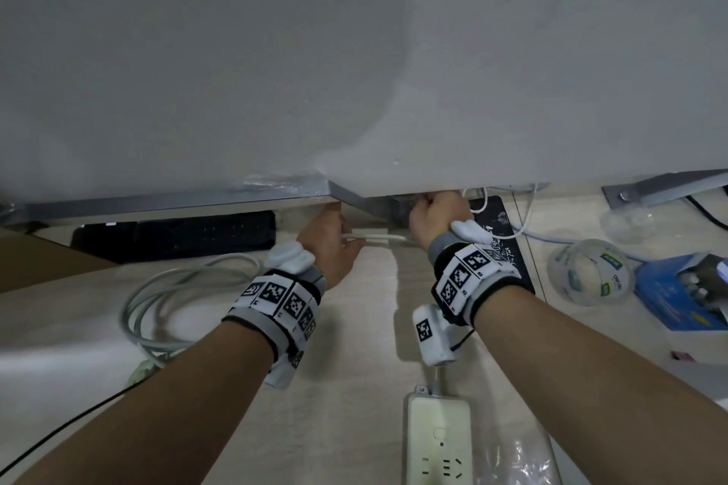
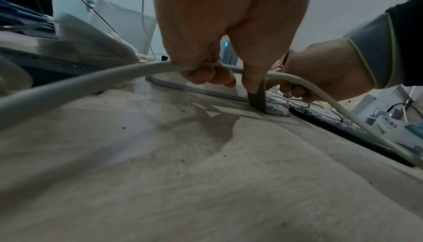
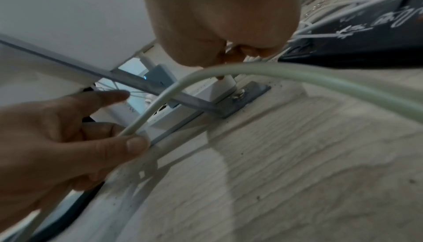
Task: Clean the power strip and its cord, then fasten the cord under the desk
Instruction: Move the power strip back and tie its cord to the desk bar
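Observation:
The white power strip [image 1: 439, 441] lies on the pale wood floor near me. Its grey-white cord [image 1: 177, 299] coils at the left and runs to the desk edge [image 1: 275, 197]. My left hand [image 1: 335, 240] reaches under that edge. In the left wrist view its fingers [image 2: 206, 73] curl round the cord [image 2: 91, 81]. In the right wrist view its thumb pinches the cord [image 3: 160, 104]. My right hand [image 1: 429, 209] is at the metal desk leg [image 2: 258, 99], fingers curled on a thin white wire [image 2: 297, 100]. The cord passes below that hand [image 3: 231, 54].
A second white power strip [image 3: 178, 112] with plugs sits behind the leg's bolted foot [image 3: 247, 99]. A black mat [image 1: 500, 236], a tape roll [image 1: 591, 272] and a blue box [image 1: 681, 287] lie at the right. A black device [image 1: 177, 236] is under the desk at the left. Grit speckles the floor.

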